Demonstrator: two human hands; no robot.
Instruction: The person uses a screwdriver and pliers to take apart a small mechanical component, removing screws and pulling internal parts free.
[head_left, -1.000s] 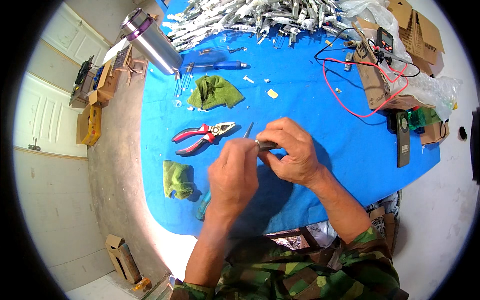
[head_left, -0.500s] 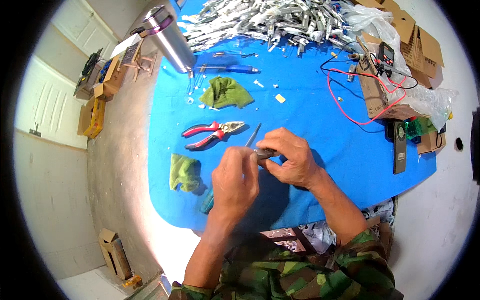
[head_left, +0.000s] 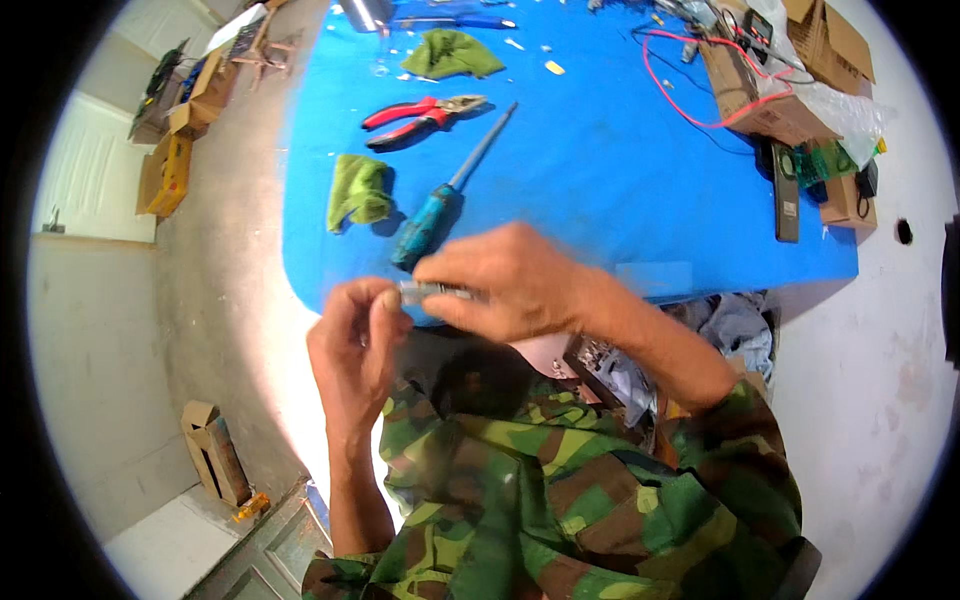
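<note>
Currently, just below mid-frame, the right hand [head_left: 505,285] curls its fingers around a small grey metallic part [head_left: 430,290], whose left end the left hand [head_left: 358,325] pinches between thumb and fingers. Above them spreads a blue-covered table [head_left: 620,200], bearing a teal-handled screwdriver [head_left: 427,225], red-handled pliers [head_left: 420,118] and two green cloths [head_left: 452,54]. Bare floor [head_left: 215,310] and a white door [head_left: 95,170] fill the left; a pale wall [head_left: 860,340] rises at right; an upright cardboard box [head_left: 213,455] stands lower left.

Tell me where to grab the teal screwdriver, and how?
Probably wrap your fingers round its fat teal handle, coming from the near side: that end points nearer, while the thin metal shaft slants away to the right.
</note>
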